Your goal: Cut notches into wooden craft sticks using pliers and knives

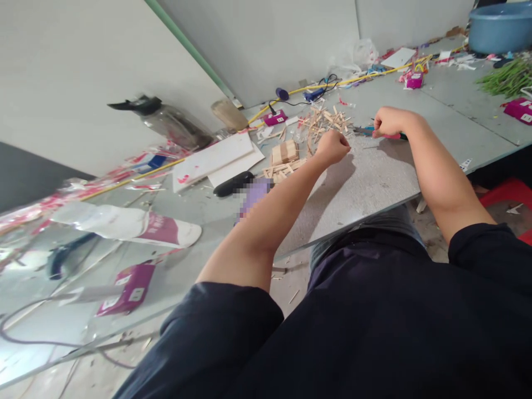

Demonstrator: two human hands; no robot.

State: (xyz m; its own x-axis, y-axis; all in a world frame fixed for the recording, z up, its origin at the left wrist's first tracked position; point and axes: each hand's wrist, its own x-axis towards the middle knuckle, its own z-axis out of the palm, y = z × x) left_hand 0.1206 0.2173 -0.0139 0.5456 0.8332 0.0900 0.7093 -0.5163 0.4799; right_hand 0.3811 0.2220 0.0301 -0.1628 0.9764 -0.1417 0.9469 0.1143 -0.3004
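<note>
My left hand [333,147] is closed in a pinch above the front of the grey table [357,183]. Whatever its fingertips hold, if anything, is too small to make out. To its right, my right hand [397,122] is also closed, thumb and fingers pressed together. Directly by those fingertips is a pliers-like tool [363,132] with red and teal handles; whether the hand grips it is unclear. A thin grey sliver [369,147] lies just below. Behind my left hand spreads a loose pile of wooden sticks [326,122], with a banded stick bundle [285,152] to its left.
White boards [216,160], a black case [233,183] and a white tube [166,230] lie leftward. A dark bottle [174,124] rests by the wall. Purple power sockets [133,288] have trailing cables. A blue basin [501,30] and green stems [505,77] are far right.
</note>
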